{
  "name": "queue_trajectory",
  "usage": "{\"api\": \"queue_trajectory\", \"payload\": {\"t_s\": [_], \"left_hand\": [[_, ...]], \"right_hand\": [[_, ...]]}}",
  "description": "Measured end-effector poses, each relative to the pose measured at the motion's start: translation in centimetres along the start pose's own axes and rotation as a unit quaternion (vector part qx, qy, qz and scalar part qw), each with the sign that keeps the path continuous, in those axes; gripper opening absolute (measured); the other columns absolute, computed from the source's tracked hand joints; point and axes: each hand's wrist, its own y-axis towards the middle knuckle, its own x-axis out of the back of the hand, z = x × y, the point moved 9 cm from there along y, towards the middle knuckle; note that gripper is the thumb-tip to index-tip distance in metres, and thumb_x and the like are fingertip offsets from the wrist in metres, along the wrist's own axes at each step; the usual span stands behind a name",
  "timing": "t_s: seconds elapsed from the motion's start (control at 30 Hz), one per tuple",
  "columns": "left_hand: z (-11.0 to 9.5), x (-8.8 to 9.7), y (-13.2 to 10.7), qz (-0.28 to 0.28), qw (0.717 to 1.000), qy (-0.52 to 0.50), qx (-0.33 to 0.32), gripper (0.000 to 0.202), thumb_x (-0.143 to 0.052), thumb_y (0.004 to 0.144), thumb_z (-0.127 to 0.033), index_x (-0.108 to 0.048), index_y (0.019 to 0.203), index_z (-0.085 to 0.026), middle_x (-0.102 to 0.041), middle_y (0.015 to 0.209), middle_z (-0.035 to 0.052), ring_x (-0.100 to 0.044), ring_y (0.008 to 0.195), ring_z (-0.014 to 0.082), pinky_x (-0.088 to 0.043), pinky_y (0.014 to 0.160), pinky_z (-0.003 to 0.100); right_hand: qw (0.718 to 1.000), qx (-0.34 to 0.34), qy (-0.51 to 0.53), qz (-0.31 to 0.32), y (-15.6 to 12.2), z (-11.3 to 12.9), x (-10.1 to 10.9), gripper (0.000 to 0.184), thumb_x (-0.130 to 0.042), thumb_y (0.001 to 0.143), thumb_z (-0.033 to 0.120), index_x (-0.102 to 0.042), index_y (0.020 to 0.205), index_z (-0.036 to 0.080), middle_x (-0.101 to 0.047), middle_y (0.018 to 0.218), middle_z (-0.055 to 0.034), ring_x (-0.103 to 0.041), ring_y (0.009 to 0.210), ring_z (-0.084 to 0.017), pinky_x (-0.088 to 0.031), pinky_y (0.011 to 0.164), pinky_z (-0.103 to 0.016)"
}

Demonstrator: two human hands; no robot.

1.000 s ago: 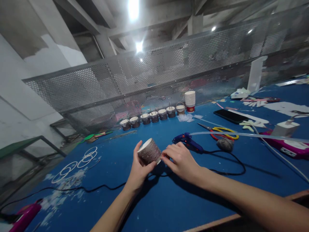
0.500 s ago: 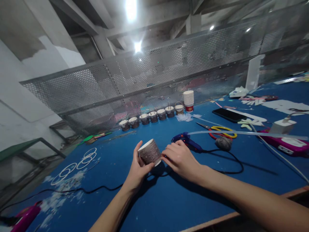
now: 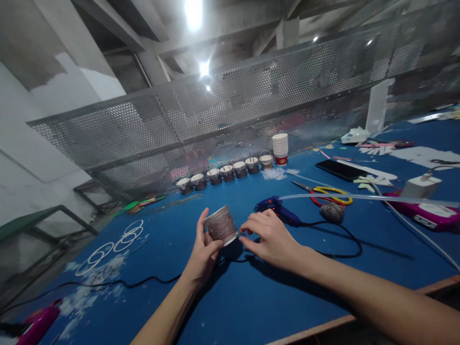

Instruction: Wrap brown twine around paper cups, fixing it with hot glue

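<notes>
The left hand (image 3: 201, 254) grips a wrapped cup (image 3: 222, 225); the right hand (image 3: 268, 235) (narrowly parted) hovers beside it.

Both the left hand (image 3: 203, 251) and the right hand (image 3: 269, 239) are showing bare, with slim fingers (image 3: 256, 225). The left arm (image 3: 172, 299) and the right arm (image 3: 359, 287) are showing bare too, looking smooth and long. They are starting thin at the wrists and getting thicker farther back. The nails are looking too tiny to see well.
</notes>
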Motion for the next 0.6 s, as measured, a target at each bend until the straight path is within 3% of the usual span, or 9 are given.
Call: {"api": "queue_trajectory", "payload": {"t_s": [0.3,0.6], "left_hand": [[0.46,0.12,0.1,-0.003,1.0,-0.007,-0.001,0.107,-0.084,0.057,-0.023,-0.028,0.147,-0.032,-0.064,0.126,0.008,-0.063,0.112,0.0271,-0.047,0.1,0.04],[0.23,0.33,0.05,-0.021,1.0,0.016,0.0,0.106,-0.086,0.055,-0.022,-0.032,0.145,-0.031,-0.066,0.123,0.0081,-0.063,0.113,0.0275,-0.048,0.099,0.04]], "right_hand": [[1.0,0.02,-0.016,-0.002,-0.2,0.45,-0.56,0.007,-0.07,0.086,0.023,-0.068,0.084,0.016,-0.067,0.076,-0.0026,-0.056,0.073,-0.016,-0.027,0.07,-0.03],[1.0,0.012,-0.001,-0.003,-0.03,0.76,-0.52,0.012,-0.062,0.088,0.015,-0.066,0.076,0.017,-0.065,0.07,-0.0003,-0.053,0.067,-0.014,-0.027,0.068,-0.03]]}}
